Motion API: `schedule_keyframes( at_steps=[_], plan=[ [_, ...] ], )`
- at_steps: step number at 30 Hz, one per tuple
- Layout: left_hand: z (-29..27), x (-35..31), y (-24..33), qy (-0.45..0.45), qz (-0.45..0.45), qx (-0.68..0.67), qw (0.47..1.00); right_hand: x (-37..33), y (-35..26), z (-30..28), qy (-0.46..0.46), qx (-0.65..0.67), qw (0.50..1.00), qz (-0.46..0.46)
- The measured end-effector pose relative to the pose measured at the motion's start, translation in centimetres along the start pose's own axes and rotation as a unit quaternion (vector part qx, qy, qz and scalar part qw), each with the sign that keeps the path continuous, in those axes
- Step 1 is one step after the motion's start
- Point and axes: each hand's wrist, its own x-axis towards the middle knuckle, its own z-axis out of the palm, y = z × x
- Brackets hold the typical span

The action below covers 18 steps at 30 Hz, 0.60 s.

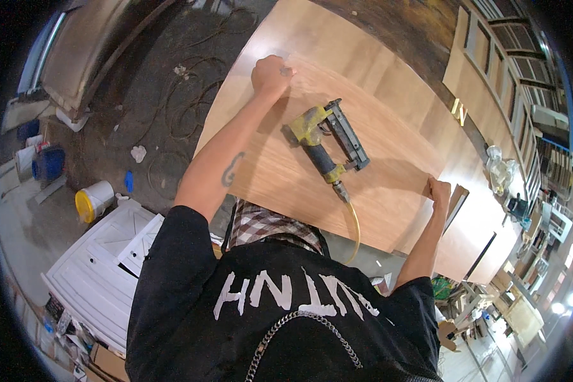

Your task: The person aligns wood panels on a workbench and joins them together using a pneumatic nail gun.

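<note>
Head view: wood panel [385, 213] lying over a paler sheet [375, 57], left edge partly hidden by the forearm [210, 162], nail gun [318, 158] on top. At opposite edges, left hand [272, 75] and right hand [438, 191], fingers curled, tips hidden, grip impossible to tell. Yellow hose [356, 229] lost behind the black shirt [235, 344].

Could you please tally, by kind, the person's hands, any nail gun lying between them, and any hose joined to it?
Hands, left hand and right hand: 2
Nail gun: 1
Yellow hose: 1
Total: 4
</note>
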Motion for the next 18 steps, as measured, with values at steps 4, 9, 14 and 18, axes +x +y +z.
schedule_keyframes(
  at_steps=[4,9,14,18],
  plan=[
    [0.2,-0.9,-0.7,0.041,0.057,0.018,0.997,-0.2,0.2,-0.2,-0.027,0.009,1.000,-0.004],
    [1.1,-1.7,-0.2,0.079,0.118,-0.038,0.989,0.3,1.6,-0.2,-0.024,-0.047,0.998,-0.039],
    [1.5,-1.9,-2.2,0.101,0.141,-0.024,0.984,-1.0,0.6,1.3,-0.028,0.200,0.979,0.017],
    [2.2,-2.2,-1.8,0.115,0.195,0.002,0.974,-1.2,-0.1,0.0,-0.048,0.205,0.977,0.039]
  ],
)
